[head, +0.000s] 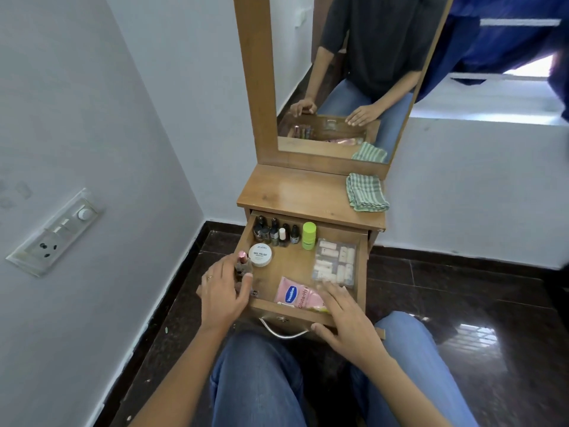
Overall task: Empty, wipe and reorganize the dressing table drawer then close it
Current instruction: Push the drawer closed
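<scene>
Drawer [286, 314] opens toward person; left hand [223, 292] holds pink-capped bottle [242, 259] upright.

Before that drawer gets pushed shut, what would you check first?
1. Wooden drawer contents tidily arranged: ok.
2. Tall green-capped bottle clears the wooden tabletop: cannot tell.
3. Left hand out of the drawer: not ok, it holds a pink-capped bottle inside.
4. Right hand clear: not ok, its fingers lie over the pink Vaseline pouch.
5. Striped green cloth left outside, on the tabletop: ok.

head view, looking down, close above drawer [303, 272]
</scene>
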Tool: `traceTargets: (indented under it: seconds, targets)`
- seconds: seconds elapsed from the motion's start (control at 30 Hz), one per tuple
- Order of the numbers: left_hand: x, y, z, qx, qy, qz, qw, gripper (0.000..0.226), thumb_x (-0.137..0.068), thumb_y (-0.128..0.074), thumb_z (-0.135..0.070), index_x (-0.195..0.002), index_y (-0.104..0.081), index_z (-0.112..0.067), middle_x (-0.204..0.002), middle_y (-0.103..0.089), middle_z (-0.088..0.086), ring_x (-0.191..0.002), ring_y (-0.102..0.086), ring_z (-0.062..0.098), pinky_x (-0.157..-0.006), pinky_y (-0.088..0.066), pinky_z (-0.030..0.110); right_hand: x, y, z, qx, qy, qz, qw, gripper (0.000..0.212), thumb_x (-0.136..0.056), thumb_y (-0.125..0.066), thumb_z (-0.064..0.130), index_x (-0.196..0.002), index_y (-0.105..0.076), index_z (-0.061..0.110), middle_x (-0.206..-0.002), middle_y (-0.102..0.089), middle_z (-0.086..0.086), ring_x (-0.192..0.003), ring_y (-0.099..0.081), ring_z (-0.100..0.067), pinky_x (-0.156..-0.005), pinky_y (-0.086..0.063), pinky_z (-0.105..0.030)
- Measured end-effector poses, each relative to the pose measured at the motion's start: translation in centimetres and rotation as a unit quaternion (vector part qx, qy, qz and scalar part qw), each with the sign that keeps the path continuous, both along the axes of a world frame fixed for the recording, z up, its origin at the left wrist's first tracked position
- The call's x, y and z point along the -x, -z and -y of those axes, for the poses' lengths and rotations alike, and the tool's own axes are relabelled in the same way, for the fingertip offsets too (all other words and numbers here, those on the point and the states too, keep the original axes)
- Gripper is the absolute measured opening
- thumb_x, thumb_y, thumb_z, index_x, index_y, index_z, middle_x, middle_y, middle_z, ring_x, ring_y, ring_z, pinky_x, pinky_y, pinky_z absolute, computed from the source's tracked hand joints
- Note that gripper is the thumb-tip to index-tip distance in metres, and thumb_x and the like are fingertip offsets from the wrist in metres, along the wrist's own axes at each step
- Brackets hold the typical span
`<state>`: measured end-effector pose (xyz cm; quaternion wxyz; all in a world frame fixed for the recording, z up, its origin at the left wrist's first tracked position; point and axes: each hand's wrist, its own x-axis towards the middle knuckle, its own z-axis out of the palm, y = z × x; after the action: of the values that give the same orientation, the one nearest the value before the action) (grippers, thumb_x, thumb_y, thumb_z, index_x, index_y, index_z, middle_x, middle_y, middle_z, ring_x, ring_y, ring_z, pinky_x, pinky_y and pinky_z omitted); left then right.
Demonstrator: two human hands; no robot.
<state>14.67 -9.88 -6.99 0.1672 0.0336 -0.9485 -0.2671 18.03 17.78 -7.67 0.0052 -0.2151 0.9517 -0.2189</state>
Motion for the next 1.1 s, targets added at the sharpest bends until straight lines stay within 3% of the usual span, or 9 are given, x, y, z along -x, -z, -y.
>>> traceTargets:
  seconds: [0.1, 0.2, 0.43, 0.53, 0.67, 0.83, 0.97, 1.1]
  targets:
    - [-0.8, 0.9, -1.0, 0.011, 0.019, 0.032, 0.999, 0.063, -0.093, -0.037, -0.051, -0.145, -0.040, -0.016, -0.147, -0.046, 0.004, -0.137, -0.038, 0.023, -0.112, -0.028, 0.047, 0.1, 0.0, -0.2, -0.010, 0.010, -0.021, 1.000, 0.078, -0.086, -0.042, 0.063, -0.150, -0.025, 0.021, -0.157, -0.022, 0.002, -0.147, -0.011, -0.012, -0.120, -0.001, -0.029]
    - [-0.8, 1.1, -1.6, 0.045, 0.036, 0.044, 0.997, 0.063, -0.096, -0.028, -0.054, -0.149, -0.035, -0.020, -0.159, -0.029, 0.002, -0.143, -0.028, 0.023, -0.115, -0.022, 0.046, 0.2, -0.2, -0.1, -0.021, 0.027, -0.041, 0.999, 0.079, -0.084, -0.047, 0.063, -0.148, -0.029, 0.019, -0.155, -0.029, -0.003, -0.146, -0.019, -0.017, -0.120, 0.001, -0.031]
    - [1.2, 0.3, -2.2, 0.087, 0.035, 0.075, 0.993, 0.069, -0.095, -0.021, -0.060, -0.149, -0.038, -0.020, -0.160, -0.028, 0.006, -0.145, -0.027, 0.028, -0.116, -0.022, 0.046, 1.6, -0.7, -0.3, -0.040, 0.075, -0.073, 0.994, 0.082, -0.083, -0.049, 0.065, -0.144, -0.034, 0.014, -0.151, -0.036, -0.008, -0.143, -0.027, -0.023, -0.120, 0.004, -0.035]
    - [2.6, -0.3, -3.1, 0.069, 0.028, 0.085, 0.994, 0.073, -0.093, -0.019, -0.062, -0.149, -0.036, -0.019, -0.161, -0.026, 0.006, -0.146, -0.025, 0.028, -0.116, -0.022, 0.046, 3.1, -0.8, -0.4, -0.045, 0.106, -0.076, 0.990, 0.089, -0.080, -0.047, 0.068, -0.146, -0.031, 0.011, -0.153, -0.032, -0.008, -0.145, -0.022, -0.022, -0.119, -0.002, -0.040]
    - [4.9, -0.5, -4.2, 0.081, 0.055, 0.083, 0.992, 0.084, -0.093, -0.007, -0.071, -0.150, -0.035, -0.017, -0.164, -0.018, 0.006, -0.150, -0.016, 0.025, -0.118, -0.021, 0.047, 5.4, -1.1, -0.6, -0.045, 0.152, -0.073, 0.985, 0.098, -0.077, -0.044, 0.069, -0.150, -0.021, 0.008, -0.157, -0.021, -0.010, -0.147, -0.008, -0.022, -0.119, 0.008, -0.039]
    - [7.9, -0.9, -6.2, 0.096, 0.066, 0.084, 0.990, 0.081, -0.094, -0.011, -0.065, -0.152, -0.033, -0.014, -0.163, -0.019, 0.009, -0.152, -0.008, 0.023, -0.119, -0.008, 0.039, 9.1, -1.6, -1.0, -0.049, 0.182, -0.073, 0.979, 0.106, -0.076, -0.059, 0.064, -0.153, -0.010, 0.010, -0.160, -0.010, -0.010, -0.147, 0.002, -0.023, -0.117, 0.014, -0.037]
    - [9.9, -1.3, -7.3, 0.085, 0.084, 0.080, 0.990, 0.096, -0.086, 0.007, -0.075, -0.153, -0.030, -0.017, -0.163, -0.020, 0.009, -0.151, -0.012, 0.027, -0.120, -0.013, 0.042, 11.9, -2.1, -1.5, -0.068, 0.199, -0.071, 0.975, 0.109, -0.076, -0.057, 0.067, -0.153, -0.006, 0.009, -0.160, -0.005, -0.009, -0.147, 0.005, -0.025, -0.116, 0.017, -0.038]
    - [11.7, -1.1, -7.9, 0.100, 0.088, 0.083, 0.988, 0.085, -0.091, -0.002, -0.070, -0.152, -0.031, -0.018, -0.161, -0.026, 0.010, -0.150, -0.016, 0.029, -0.120, -0.015, 0.045, 14.5, -2.4, -1.6, -0.080, 0.222, -0.082, 0.968, 0.111, -0.076, -0.061, 0.066, -0.152, -0.005, 0.008, -0.160, -0.004, -0.012, -0.147, 0.004, -0.027, -0.116, 0.017, -0.036]
